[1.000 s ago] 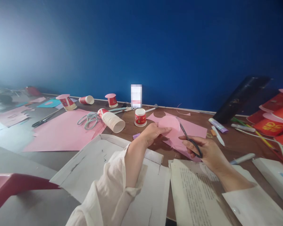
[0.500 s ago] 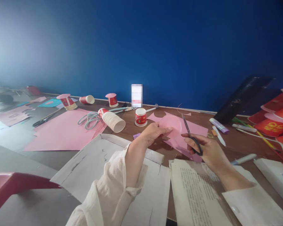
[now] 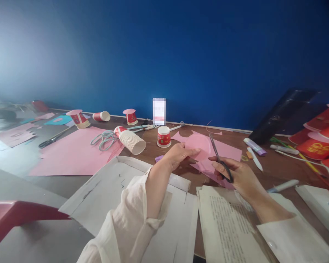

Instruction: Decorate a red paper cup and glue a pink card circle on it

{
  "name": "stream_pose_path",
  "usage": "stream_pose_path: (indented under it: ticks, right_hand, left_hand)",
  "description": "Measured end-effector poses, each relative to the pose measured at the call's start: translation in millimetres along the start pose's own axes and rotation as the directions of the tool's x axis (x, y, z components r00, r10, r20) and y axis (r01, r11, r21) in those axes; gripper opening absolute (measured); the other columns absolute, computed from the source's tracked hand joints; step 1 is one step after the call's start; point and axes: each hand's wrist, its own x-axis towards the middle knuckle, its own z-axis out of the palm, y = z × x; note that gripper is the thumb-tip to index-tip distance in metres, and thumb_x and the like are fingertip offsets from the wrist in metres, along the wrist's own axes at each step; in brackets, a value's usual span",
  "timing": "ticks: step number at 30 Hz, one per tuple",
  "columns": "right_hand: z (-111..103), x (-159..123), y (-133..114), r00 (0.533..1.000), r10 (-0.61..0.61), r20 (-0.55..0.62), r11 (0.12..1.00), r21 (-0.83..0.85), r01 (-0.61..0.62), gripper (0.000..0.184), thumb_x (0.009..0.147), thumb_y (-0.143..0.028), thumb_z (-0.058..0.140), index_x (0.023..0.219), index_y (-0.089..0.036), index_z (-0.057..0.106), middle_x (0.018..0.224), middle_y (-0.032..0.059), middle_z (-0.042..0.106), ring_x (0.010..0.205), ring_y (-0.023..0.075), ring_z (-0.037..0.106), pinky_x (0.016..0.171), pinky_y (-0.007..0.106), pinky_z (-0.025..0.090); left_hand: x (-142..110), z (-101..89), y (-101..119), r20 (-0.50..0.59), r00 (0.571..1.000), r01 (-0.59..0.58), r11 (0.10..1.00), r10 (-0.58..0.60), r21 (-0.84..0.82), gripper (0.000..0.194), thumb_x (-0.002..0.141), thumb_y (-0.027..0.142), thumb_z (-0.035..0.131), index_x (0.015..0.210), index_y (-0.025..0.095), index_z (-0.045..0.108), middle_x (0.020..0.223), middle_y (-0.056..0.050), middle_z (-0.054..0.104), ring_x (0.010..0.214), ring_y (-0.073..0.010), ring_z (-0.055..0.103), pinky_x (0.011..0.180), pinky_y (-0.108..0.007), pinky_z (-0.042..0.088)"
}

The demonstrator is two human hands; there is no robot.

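Note:
My left hand (image 3: 181, 156) pinches a sheet of pink paper (image 3: 227, 150), thumb on top and the other fingers beneath. A pale curved outline shows on the sheet. Dark-handled scissors (image 3: 222, 164) are in my right hand (image 3: 239, 175), the fingers wrapped round the handle and the blades pointing up and away at the paper beside the curved line. Whether the blades are cutting at this instant I cannot tell. Just beyond my left hand stands a red-and-white paper cup (image 3: 163, 136), mouth up.
A stack of paper cups (image 3: 133, 141) lies left of centre beside a grey cord (image 3: 101, 140) on a large pink sheet (image 3: 71, 157). Two red cups with pink discs stand behind. A phone (image 3: 159, 111) leans on the wall. A glue stick (image 3: 254, 147) and a printed booklet (image 3: 222, 219) lie rightward.
My right hand and the scissors have shifted slightly left along the pink paper. My left hand keeps its hold in nearly the same place.

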Motion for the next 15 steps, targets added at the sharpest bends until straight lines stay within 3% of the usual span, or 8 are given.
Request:
stream_pose_path:
  ticks: [7,15]
  right_hand:
    - [3.8,-8.6,-8.3,0.999,-0.035,0.015,0.999,-0.021,0.036,0.051,0.077,-0.055,0.073,0.110,-0.016,0.074,0.062,0.0011,0.060,0.058,0.0146,0.056,0.050,0.028,0.048]
    - [4.2,-8.5,-6.8,0.998,-0.041,0.057,0.998,-0.046,0.043,0.051,0.076,-0.057,0.072,0.110,-0.018,0.074,0.059,-0.0001,0.057,0.052,0.0125,0.048,0.045,0.027,0.040]
  left_hand:
    - [-1.2,2.4,2.3,-0.019,1.000,0.019,0.997,-0.020,-0.070,0.030,0.072,0.027,0.084,0.091,0.012,0.068,0.079,-0.009,0.071,0.072,-0.0251,0.071,0.064,-0.042,0.062]
    - [1.1,0.9,-0.2,-0.014,1.000,0.005,1.000,-0.006,-0.025,0.035,0.071,0.030,0.085,0.094,0.011,0.068,0.081,-0.010,0.072,0.067,-0.0219,0.070,0.062,-0.040,0.062]
